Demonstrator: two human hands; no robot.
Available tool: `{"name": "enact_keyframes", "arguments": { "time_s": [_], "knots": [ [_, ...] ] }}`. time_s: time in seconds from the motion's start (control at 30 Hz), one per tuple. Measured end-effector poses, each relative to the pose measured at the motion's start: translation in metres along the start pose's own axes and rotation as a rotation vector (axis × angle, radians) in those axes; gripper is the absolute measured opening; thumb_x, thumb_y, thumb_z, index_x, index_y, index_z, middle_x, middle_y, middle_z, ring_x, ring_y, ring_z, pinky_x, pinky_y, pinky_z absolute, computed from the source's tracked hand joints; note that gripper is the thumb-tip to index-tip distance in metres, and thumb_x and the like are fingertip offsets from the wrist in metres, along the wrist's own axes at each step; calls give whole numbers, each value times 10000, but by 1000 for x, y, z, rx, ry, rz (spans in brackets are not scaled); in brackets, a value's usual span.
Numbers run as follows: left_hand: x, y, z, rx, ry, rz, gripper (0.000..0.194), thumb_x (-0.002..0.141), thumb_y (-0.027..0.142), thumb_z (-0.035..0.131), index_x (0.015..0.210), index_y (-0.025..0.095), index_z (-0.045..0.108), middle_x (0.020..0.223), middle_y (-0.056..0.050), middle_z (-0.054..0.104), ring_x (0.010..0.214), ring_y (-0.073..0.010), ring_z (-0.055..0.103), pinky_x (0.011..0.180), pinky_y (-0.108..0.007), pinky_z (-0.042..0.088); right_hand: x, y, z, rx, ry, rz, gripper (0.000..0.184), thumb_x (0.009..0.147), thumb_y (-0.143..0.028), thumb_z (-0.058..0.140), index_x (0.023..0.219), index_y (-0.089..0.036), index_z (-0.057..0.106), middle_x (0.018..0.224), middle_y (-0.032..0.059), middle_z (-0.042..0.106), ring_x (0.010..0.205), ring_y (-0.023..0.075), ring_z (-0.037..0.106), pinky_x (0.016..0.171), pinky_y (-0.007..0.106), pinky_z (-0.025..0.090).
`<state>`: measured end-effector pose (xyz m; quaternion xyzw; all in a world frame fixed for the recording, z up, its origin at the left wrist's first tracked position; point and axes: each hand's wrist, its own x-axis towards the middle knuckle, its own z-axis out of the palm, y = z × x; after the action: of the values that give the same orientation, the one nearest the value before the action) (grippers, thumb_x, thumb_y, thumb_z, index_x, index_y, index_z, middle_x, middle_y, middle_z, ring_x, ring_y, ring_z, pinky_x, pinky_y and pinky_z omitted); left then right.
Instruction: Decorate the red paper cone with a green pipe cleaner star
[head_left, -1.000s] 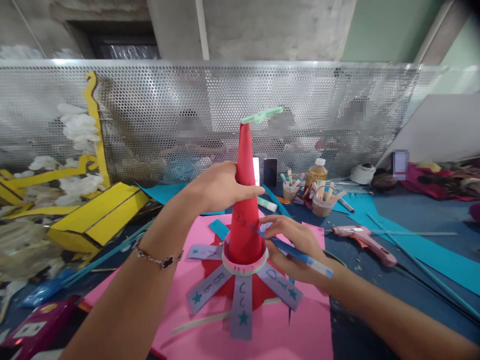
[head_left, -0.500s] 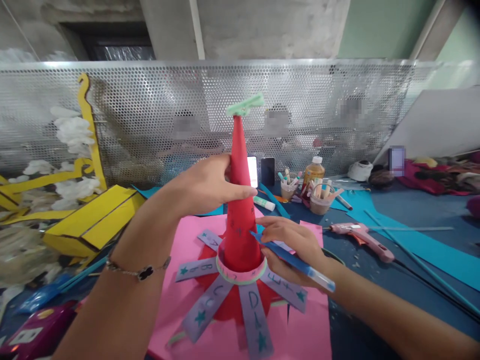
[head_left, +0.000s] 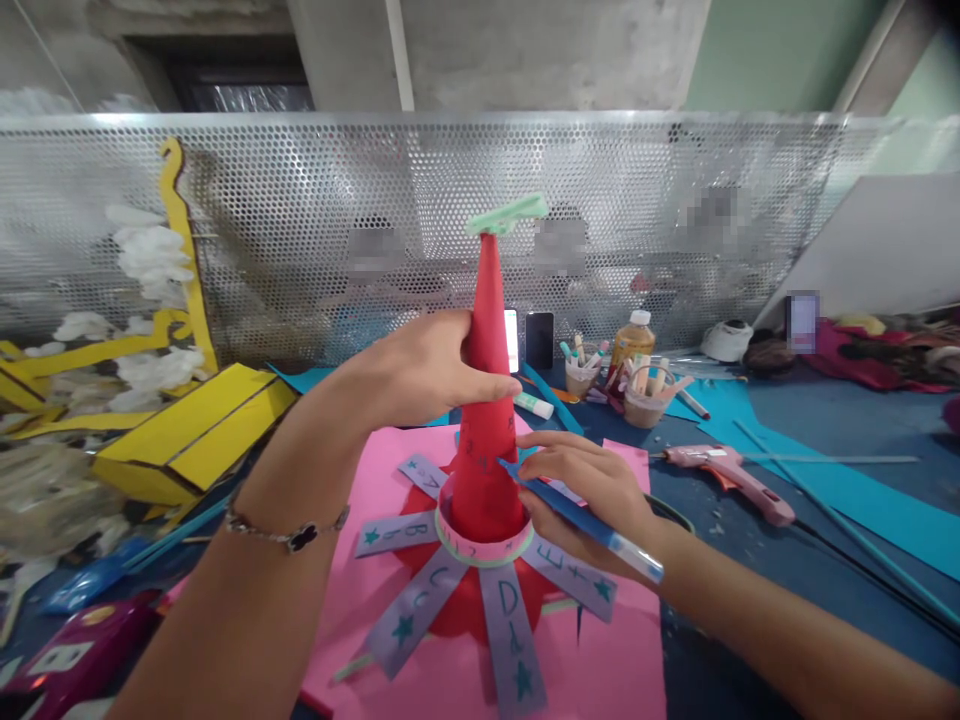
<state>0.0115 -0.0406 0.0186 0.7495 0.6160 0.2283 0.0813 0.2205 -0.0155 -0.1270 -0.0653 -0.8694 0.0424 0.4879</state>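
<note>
A tall red paper cone (head_left: 489, 410) stands in a pink ring (head_left: 480, 548), with a light green piece (head_left: 508, 214) on its tip. My left hand (head_left: 427, 372) is closed around the cone's upper half, thumb across the front. My right hand (head_left: 589, 490) grips a blue pen (head_left: 577, 510), its tip at the cone's lower side beside small dark marks. Lilac strips (head_left: 511, 640) with letters and stars fan out from the ring over a red base (head_left: 456, 615). All this sits on a pink sheet (head_left: 600, 670).
A pink glue gun (head_left: 731, 475) with a cord lies to the right. Behind are cups of markers (head_left: 646, 395), a bottle (head_left: 632, 345), a glue stick (head_left: 534, 405) and phones (head_left: 539, 340). At left are a yellow box (head_left: 191, 430) and a purple device (head_left: 82, 650). A perforated metal panel (head_left: 285, 230) stands behind.
The cone's top has tilted slightly to the right, my left hand moving with it. The pen tip has shifted slightly and stays at the cone's side.
</note>
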Motion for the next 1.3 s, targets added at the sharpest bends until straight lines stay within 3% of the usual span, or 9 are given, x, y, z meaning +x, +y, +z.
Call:
{"name": "enact_keyframes", "arguments": {
  "time_s": [0.53, 0.77, 1.1, 1.3],
  "knots": [
    [0, 0, 0, 15, -5, -3, 354, 735, 568, 730, 851, 237, 682, 862, -24, 745, 761, -244, 681, 608, -325, 472, 5, -5, 2, -40, 23, 14, 214, 808, -87, 628, 954, -244, 618, 790, 29, 749, 1038, 244, 751, 831, 334, 646],
    [-1, -1, 1, -7, -9, 43, 316, 753, 534, 732, 843, 236, 677, 853, -12, 744, 754, -231, 676, 612, -318, 474, 3, -6, -1, 9, 62, 77, 165, 879, -139, 651, 1022, -221, 646, 997, 84, 788, 1018, 217, 771, 856, 305, 644],
    [1, -1, 1, 16, 2, 18, 341, 746, 558, 730, 869, 244, 678, 884, -13, 745, 782, -239, 682, 618, -327, 476, -1, -4, 1, 4, 37, 108, 196, 905, -131, 640, 1076, -227, 637, 1054, 86, 770, 1054, 222, 749, 901, 349, 634],
    [0, 0, 1, 22, 6, 7, 338, 746, 562, 729, 856, 247, 680, 862, -9, 742, 759, -238, 679, 606, -330, 472, -4, -4, 2, 17, 40, 139, 218, 881, -97, 646, 1063, -213, 620, 1077, 83, 757, 1055, 205, 744, 918, 320, 617]
  ]
}}
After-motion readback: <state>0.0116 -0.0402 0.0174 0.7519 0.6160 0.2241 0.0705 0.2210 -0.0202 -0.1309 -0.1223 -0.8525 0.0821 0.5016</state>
